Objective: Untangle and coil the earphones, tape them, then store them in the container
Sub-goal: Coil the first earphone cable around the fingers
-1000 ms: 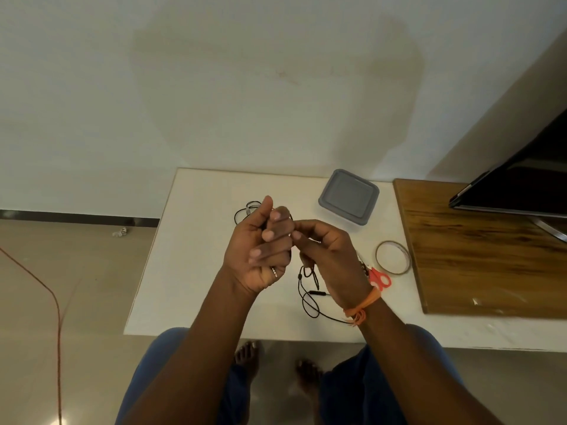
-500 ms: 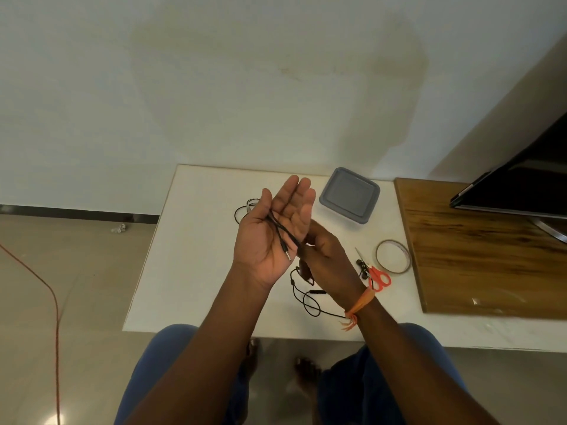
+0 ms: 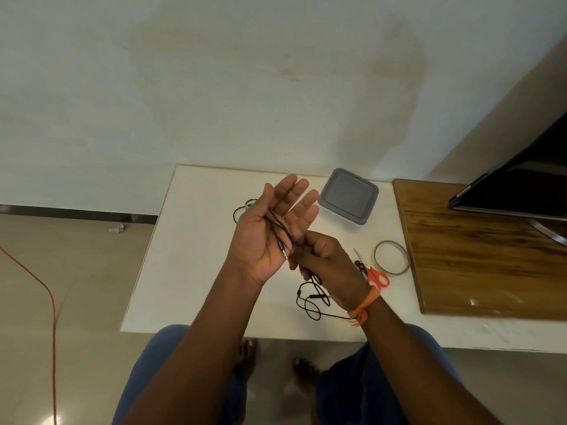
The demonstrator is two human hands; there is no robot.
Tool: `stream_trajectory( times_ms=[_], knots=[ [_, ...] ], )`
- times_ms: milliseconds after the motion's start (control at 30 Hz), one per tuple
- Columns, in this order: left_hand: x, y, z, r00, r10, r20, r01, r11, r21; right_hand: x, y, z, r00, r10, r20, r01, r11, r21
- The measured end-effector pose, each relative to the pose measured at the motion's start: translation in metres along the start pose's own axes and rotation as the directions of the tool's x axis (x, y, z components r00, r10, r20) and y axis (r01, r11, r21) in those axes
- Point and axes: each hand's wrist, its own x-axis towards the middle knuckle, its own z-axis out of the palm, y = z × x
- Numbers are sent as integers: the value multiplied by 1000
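Above the table (image 3: pixel 190 256), left hand (image 3: pixel 270 228) flat, fingers straight, earphones (image 3: pixel 283 233) cord draped across its palm; right hand (image 3: pixel 319 259) pinches the cord. Coiling in hand. Next: wrap the slack, lying below, evenly round the fingers. Container (image 3: pixel 348 196) lidded.

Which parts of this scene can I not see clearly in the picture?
- Earbuds: in the head view, not made out; the earphone cable runs under the right hand and behind the left hand.
- Container: lid on, inside hidden.
- Scissors: partly covered by the right wrist.
- Dark screen: cut off by the right edge.
- White scrap on the floor: too small to identify.
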Motion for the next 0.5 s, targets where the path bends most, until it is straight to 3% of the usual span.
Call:
stream_trajectory(
  times_ms=[67, 133, 233, 333, 433, 500],
  knots=[
    [0, 7, -4, 1000, 1, -31, -2, 999, -38, 1, 0, -7, 996, 70, 48, -73, 995, 62],
    [1, 15, -12, 995, -100, -11, 98, 990, -98, 2, 1, -13, 990, 127, 61, -129, 991, 29],
    [0, 24, -22, 912, -332, 241, 363, 927, -97, 6, 6, -18, 995, 81, -60, -90, 982, -167],
    [-3, 32, -29, 824, -481, 301, 480, 873, 81, 11, 14, -22, 988, -61, -143, -12, 889, -459],
    [-8, 36, -23, 874, -479, 84, 417, 827, 377, 13, 13, -22, 979, -136, -150, 38, 849, -527],
    [-10, 34, -19, 933, -338, -121, 347, 762, 547, 11, 8, -21, 981, -134, -138, 75, 928, -366]
  ],
)
